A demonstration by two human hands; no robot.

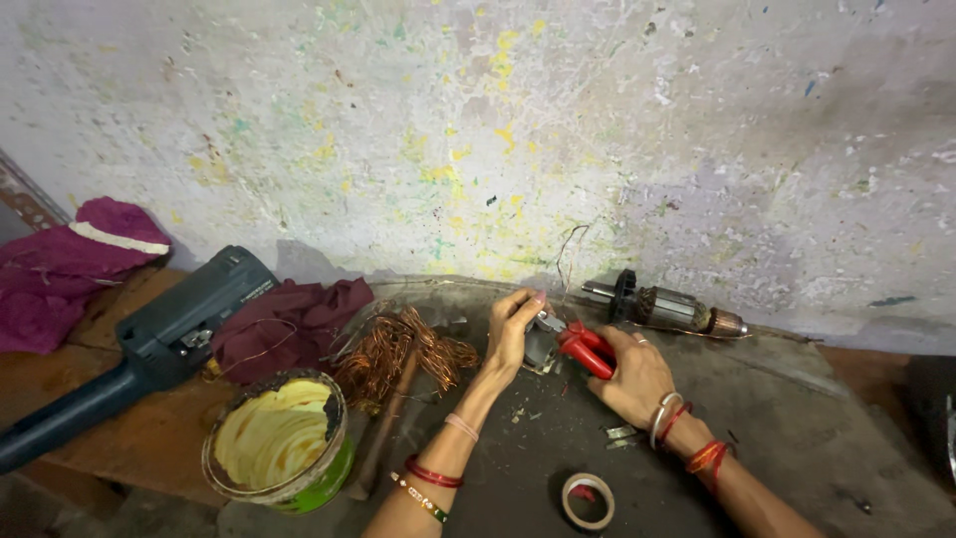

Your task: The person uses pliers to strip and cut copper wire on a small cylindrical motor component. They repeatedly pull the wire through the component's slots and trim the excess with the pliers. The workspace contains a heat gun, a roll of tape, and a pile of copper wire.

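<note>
My left hand (512,329) grips a small grey metal part (539,351) held upright on the dark round work surface (797,438). A thin wire (565,254) rises from the part toward the wall. My right hand (632,374) is closed on red-handled pliers (583,349), whose jaws bite at the top of the part, just beside my left fingertips. Both wrists carry bangles.
A motor armature (665,307) lies by the wall at right. A tangle of copper wire (398,349) sits left of my hands, over a wooden-handled tool (383,428). A yellow-stained tin (279,438), tape roll (588,500), dark power tool (149,349) and maroon cloths (289,324) surround it.
</note>
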